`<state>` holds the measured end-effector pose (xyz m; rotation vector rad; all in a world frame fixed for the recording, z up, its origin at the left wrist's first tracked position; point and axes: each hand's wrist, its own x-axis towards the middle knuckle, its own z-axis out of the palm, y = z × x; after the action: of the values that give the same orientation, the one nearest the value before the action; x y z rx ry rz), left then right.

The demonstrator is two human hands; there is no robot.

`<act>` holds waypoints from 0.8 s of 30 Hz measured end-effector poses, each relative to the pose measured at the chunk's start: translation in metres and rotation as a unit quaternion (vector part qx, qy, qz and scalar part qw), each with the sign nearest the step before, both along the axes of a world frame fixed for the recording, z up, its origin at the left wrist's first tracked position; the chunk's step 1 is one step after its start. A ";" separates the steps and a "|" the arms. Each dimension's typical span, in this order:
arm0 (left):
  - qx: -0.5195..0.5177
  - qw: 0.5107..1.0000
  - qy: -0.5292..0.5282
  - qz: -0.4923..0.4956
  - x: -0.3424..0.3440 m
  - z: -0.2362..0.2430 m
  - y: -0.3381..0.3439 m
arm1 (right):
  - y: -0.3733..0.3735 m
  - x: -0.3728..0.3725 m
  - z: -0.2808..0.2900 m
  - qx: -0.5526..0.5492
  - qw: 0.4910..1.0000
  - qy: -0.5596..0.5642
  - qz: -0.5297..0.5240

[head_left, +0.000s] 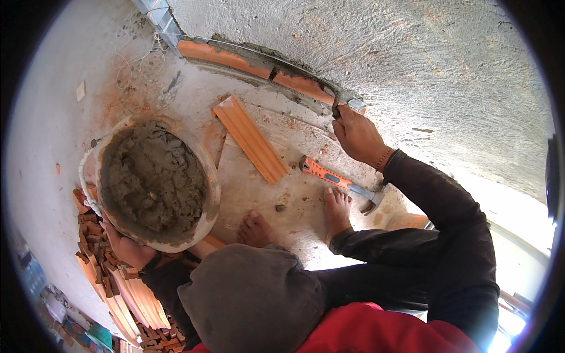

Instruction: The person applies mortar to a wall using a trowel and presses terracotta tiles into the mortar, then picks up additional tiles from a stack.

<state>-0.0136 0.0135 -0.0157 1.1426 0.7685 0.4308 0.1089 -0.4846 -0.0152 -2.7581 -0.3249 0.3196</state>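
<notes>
My left hand (128, 248) grips the underside of a round pan (210, 187) filled with grey mortar (153, 176), held low at my left. My right hand (356, 135) is closed on a small trowel (346, 106), whose blade touches the end of a low row of orange bricks (225, 57) set in wet mortar along the foot of the rough plastered wall (412, 59).
An orange-handled hammer (336, 180) lies on the concrete floor by my bare feet (336, 209). A long orange tile (251, 139) lies between pan and wall. A pile of broken bricks and tiles (120, 285) sits at lower left. A metal channel (156, 17) stands at the row's far end.
</notes>
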 end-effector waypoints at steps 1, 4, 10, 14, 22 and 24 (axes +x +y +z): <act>-0.021 1.000 -0.004 0.006 0.002 0.002 -0.004 | -0.003 -0.001 0.003 -0.009 1.000 0.015 0.001; 0.012 0.999 0.029 0.012 0.005 0.006 -0.007 | -0.013 -0.002 0.018 -0.028 0.998 0.057 0.009; 0.098 0.994 0.058 0.009 -0.003 0.001 0.002 | -0.047 -0.019 0.065 -0.068 0.988 0.118 0.072; -0.018 0.997 0.044 0.066 0.014 0.019 -0.020 | -0.060 -0.038 0.056 -0.063 0.991 0.112 0.032; -0.036 0.998 0.027 0.044 0.009 0.011 -0.002 | -0.068 -0.040 0.009 -0.027 0.999 0.034 -0.003; -0.015 0.998 0.039 0.042 0.007 0.010 0.000 | -0.068 -0.033 0.008 -0.049 0.998 0.040 0.001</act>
<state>-0.0071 0.0139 -0.0058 1.1067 0.8919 0.4452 0.0755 -0.5524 -0.0072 -2.8323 -0.2990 0.4563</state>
